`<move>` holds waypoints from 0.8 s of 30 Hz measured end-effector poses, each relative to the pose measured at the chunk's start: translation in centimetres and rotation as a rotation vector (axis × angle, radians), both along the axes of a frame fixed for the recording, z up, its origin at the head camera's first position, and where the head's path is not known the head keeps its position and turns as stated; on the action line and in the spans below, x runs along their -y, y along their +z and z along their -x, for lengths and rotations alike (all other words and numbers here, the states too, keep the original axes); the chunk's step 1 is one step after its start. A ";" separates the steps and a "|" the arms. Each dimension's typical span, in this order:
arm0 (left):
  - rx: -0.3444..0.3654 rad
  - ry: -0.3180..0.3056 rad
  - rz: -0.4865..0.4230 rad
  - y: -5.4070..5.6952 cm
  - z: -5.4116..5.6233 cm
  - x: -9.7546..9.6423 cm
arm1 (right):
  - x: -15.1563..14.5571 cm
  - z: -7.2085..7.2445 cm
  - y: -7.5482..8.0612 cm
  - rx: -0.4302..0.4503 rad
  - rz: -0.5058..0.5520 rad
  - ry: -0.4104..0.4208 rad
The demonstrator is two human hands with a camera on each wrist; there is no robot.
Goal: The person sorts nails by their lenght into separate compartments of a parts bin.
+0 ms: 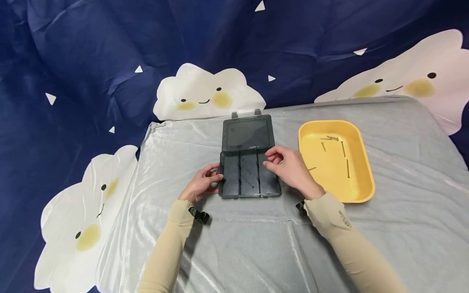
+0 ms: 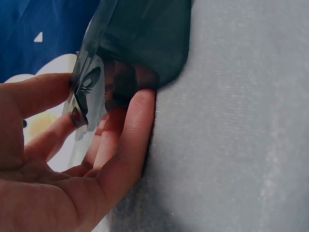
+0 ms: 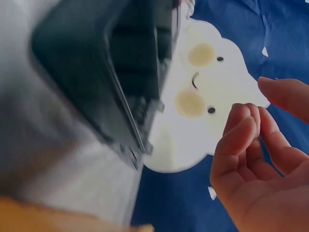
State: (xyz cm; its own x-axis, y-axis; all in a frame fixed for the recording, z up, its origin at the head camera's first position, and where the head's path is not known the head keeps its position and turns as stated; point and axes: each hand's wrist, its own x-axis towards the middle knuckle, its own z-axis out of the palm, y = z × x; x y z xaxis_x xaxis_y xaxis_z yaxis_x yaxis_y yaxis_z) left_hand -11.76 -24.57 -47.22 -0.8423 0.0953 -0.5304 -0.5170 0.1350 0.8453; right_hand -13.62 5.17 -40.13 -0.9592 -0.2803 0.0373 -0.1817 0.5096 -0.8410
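A dark translucent divided box (image 1: 229, 191) lies on the cloth with its lid (image 1: 247, 132) folded open away from me. My left hand (image 1: 202, 182) grips the box's left edge, its fingers reaching under the rim in the left wrist view. Several thin dark nail-like pieces (image 1: 247, 181) lie in the middle compartment. Over the right compartment hovers my right hand (image 1: 289, 167), fingers loosely bent and a gap between thumb and forefinger. Nothing shows between the fingertips (image 3: 248, 123) in the right wrist view. To the right, a yellow tray (image 1: 367, 179) contains more nail-like pieces (image 1: 347, 168).
A wrinkled grey cloth (image 1: 256, 248) covers the table. Behind it hangs a dark blue curtain (image 1: 300, 36) with white clouds. The yellow tray's raised wall stands close to my right wrist. Black straps (image 1: 199, 215) sit on both wrists.
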 end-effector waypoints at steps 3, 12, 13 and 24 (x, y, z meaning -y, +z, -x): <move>0.002 0.007 -0.007 -0.1 0.0 0.0 | -1.2 0.8 0.9 -0.016 -0.023 -0.014; -0.003 0.011 -0.016 -0.3 0.1 0.0 | -6.3 3.6 2.7 -0.136 -0.154 -0.140; -0.003 0.010 -0.016 -0.3 0.1 0.0 | -6.8 3.9 2.6 -0.141 -0.176 -0.150; -0.008 0.002 -0.015 -0.2 0.0 0.1 | -10.7 6.2 0.5 -0.012 -0.321 -0.167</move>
State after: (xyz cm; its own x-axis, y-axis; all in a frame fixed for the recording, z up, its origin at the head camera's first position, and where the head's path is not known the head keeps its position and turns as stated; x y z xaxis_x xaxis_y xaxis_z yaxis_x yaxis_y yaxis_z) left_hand -11.77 -24.63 -47.44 -0.8466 0.1017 -0.5225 -0.5107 0.1213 0.8511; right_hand -19.77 15.90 -39.60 -0.9928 -0.1190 -0.0154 -0.0826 0.7709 -0.6316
